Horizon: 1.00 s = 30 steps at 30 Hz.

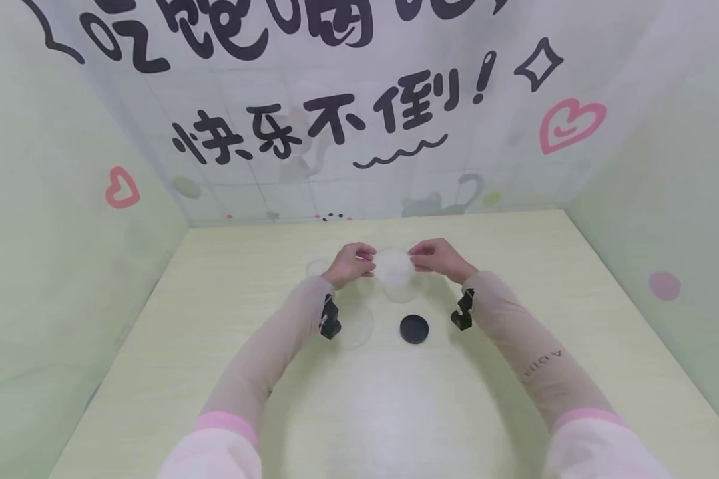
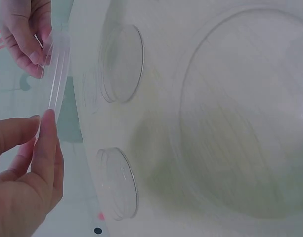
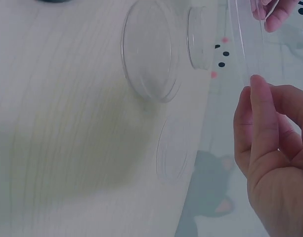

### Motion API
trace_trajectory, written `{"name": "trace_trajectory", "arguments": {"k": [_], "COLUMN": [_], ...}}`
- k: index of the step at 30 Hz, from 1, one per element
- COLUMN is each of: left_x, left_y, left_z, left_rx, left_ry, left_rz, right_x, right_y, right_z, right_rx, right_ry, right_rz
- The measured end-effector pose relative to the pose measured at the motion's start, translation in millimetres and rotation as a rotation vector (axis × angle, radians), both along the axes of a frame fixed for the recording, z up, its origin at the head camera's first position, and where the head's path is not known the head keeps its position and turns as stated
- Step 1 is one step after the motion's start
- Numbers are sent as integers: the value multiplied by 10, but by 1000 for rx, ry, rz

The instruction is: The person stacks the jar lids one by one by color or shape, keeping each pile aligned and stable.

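The left hand (image 1: 352, 263) and right hand (image 1: 442, 259) pinch opposite rims of a clear round dish (image 1: 393, 267) between their fingers (image 2: 45, 148), above the counter (image 1: 216, 299) toward its far edge. A shallow black disc (image 1: 415, 329) lies closer to the near edge; a large clear dish (image 2: 245, 113) rests nearby.

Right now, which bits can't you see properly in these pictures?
Held clear dish: head view; blurred and too pale to show fine rim details.
Left hand: right wrist view; mostly cut off by the top and right edges.
Black disc: right wrist view; mostly cut off by the top edge.
Large clear dish: left wrist view; right side cut off.
Wall writing: head view; top line cut off above.
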<state>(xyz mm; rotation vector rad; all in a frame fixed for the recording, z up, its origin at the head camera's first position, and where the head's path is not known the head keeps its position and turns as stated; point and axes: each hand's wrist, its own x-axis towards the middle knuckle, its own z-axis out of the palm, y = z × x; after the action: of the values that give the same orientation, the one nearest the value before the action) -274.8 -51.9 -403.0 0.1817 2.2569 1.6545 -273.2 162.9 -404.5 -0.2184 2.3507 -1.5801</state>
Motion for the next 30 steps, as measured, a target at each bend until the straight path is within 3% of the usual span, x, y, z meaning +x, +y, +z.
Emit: {"name": "trace_trajectory", "arguments": {"k": [15, 22, 30], "left_x": [61, 124, 163], "left_y": [-478, -615, -747], "left_z": [-76, -126, -244], "left_rx": [-37, -79, -92], "left_ry": [-39, -36, -85], "left_rz": [-35, -58, -86], "right_x": [-7, 40, 80], "right_y": [-425, -564, -680], "right_z": [-101, -175, -293], "right_rx": [32, 57, 132], "right_ry": [-55, -72, -98], "right_rz": [52, 59, 121]}}
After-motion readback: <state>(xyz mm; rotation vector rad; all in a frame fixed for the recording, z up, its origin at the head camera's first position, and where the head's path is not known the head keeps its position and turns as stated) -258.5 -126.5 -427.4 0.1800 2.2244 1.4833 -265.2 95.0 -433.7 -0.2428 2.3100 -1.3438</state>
